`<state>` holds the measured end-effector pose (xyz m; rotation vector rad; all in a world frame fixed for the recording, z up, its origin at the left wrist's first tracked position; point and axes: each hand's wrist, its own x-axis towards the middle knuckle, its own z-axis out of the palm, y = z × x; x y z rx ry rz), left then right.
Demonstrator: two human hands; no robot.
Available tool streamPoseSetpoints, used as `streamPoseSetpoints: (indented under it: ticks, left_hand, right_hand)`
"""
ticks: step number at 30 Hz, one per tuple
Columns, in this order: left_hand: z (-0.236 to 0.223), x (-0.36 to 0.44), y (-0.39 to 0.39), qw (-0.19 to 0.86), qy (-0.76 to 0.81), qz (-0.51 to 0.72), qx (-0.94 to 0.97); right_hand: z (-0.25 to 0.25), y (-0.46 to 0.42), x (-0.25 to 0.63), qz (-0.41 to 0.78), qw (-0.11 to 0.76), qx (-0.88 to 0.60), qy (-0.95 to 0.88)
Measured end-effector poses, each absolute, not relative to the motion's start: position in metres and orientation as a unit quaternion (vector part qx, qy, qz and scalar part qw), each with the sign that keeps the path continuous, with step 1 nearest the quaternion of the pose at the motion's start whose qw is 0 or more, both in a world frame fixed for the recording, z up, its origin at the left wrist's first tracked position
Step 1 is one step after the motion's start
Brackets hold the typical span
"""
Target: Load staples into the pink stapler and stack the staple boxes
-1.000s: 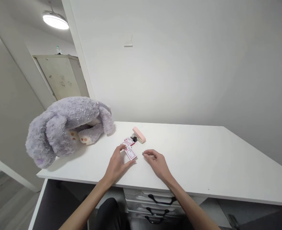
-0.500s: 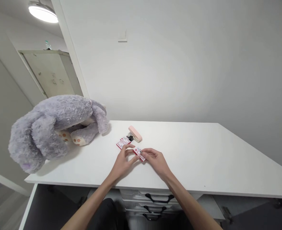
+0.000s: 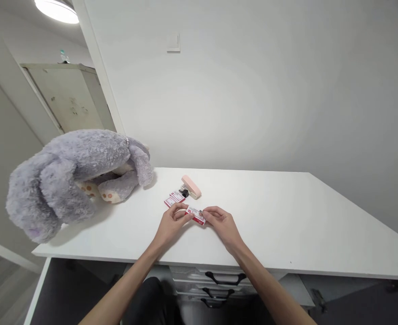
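Note:
A small red-and-white staple box is between my hands, just above or on the white desktop. My left hand grips its left end with thumb and fingers. At the box's right end, my right hand has thumb and forefinger pinched together. A tiny dark grey piece shows at those fingertips, too small to name. Beyond my left hand, two similar red-and-white boxes lie side by side. Against them rests a small black object, its kind unclear. A pink stapler lies just behind, its top raised at the far end.
A large lilac plush toy slumps over the left part of the white desk. Under the front edge are drawers with black handles. The wall bounds the desk at the back.
The staple box in my left hand has turned to lie more crosswise, its red side now facing me. My right fingers remain at its right end. The view has tipped slightly.

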<state>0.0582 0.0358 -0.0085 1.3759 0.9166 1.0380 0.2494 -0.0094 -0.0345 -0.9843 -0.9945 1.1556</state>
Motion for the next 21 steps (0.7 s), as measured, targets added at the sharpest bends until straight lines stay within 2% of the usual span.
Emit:
streamPoseSetpoints:
  ticks: [8, 17, 21]
  left_hand:
    - [-0.012, 0.057, 0.038, 0.508, 0.445, 0.465, 0.572]
    - [-0.008, 0.060, 0.033, 0.518, 0.420, 0.472, 0.577]
    - [-0.011, 0.060, 0.036, 0.521, 0.415, 0.498, 0.555]
  right_hand:
    - [-0.042, -0.006, 0.249, 0.462, 0.648, -0.437, -0.418]
    - [-0.043, -0.007, 0.247, 0.407, 0.626, -0.471, -0.470]
    - [-0.049, -0.007, 0.247, 0.328, 0.611, -0.534, -0.484]
